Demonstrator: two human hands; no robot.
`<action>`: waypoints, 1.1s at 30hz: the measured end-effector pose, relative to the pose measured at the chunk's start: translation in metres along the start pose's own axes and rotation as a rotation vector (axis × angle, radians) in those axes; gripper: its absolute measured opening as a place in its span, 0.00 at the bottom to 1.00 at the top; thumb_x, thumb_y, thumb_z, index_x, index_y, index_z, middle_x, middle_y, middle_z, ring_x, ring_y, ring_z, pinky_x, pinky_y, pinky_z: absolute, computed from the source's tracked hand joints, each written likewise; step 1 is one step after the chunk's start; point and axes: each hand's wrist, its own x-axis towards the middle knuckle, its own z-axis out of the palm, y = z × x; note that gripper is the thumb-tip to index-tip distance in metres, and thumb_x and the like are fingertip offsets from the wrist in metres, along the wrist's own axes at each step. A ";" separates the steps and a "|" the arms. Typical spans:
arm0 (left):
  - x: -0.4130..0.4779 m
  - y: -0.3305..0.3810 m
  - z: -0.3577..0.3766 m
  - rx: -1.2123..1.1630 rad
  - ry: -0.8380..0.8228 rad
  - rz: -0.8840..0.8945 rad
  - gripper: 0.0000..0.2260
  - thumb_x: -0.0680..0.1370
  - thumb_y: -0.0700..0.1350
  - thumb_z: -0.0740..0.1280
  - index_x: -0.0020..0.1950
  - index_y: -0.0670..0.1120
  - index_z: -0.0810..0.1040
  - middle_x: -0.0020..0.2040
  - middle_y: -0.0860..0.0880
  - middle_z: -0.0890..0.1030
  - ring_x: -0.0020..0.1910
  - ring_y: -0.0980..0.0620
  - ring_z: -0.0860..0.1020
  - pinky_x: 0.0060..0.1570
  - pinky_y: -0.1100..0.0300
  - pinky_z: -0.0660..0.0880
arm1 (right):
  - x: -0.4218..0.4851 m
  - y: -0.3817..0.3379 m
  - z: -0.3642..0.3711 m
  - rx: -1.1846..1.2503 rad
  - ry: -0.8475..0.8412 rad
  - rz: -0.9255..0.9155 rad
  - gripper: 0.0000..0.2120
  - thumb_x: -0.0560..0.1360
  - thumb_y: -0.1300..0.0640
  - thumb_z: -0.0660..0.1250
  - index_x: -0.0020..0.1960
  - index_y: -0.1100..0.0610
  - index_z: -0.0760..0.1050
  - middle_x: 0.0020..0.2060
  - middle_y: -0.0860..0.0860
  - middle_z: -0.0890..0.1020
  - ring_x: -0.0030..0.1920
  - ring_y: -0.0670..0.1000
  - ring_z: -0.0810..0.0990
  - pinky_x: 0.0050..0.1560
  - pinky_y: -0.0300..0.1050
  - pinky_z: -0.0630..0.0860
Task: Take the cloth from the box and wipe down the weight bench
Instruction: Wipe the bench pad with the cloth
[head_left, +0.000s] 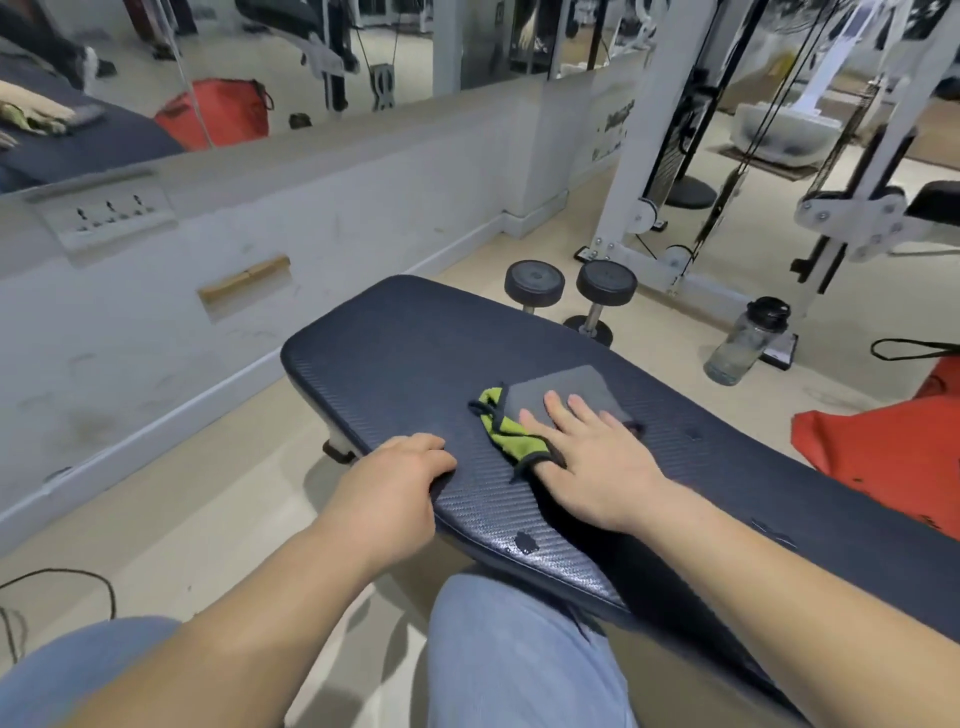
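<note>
The weight bench (395, 353) is a dark padded board with a ribbed surface, running from the centre to the lower right. A grey and lime-green cloth (545, 400) lies flat on its middle. My right hand (597, 457) presses down on the cloth with the fingers spread flat over it. My left hand (400, 473) grips the bench's near edge, fingers curled over the rim. No box shows in this view.
Two black dumbbells (571, 291) stand on the floor behind the bench. A clear water bottle (748, 340) stands at the right, near a white cable machine (670, 171). A red bag (883, 447) sits beyond the bench at right. A mirrored wall runs along the left.
</note>
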 end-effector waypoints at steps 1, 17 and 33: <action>0.001 0.002 -0.001 0.000 0.018 -0.010 0.22 0.74 0.36 0.59 0.63 0.52 0.81 0.69 0.56 0.77 0.66 0.47 0.74 0.62 0.53 0.75 | -0.024 -0.010 0.005 -0.011 -0.021 -0.043 0.34 0.79 0.39 0.42 0.86 0.40 0.46 0.87 0.51 0.45 0.86 0.56 0.44 0.85 0.55 0.44; 0.022 -0.001 0.002 -0.116 0.043 -0.092 0.22 0.69 0.40 0.55 0.54 0.54 0.82 0.57 0.55 0.80 0.55 0.45 0.74 0.56 0.47 0.78 | -0.005 -0.039 0.007 0.016 0.000 0.093 0.31 0.84 0.40 0.47 0.86 0.40 0.43 0.87 0.51 0.43 0.86 0.57 0.41 0.84 0.60 0.44; 0.025 0.026 0.018 -0.129 0.117 0.016 0.10 0.77 0.43 0.62 0.49 0.51 0.83 0.55 0.56 0.81 0.56 0.48 0.75 0.53 0.49 0.78 | 0.044 0.046 -0.007 0.088 0.070 0.235 0.31 0.84 0.39 0.46 0.86 0.41 0.48 0.87 0.51 0.47 0.86 0.57 0.46 0.84 0.60 0.47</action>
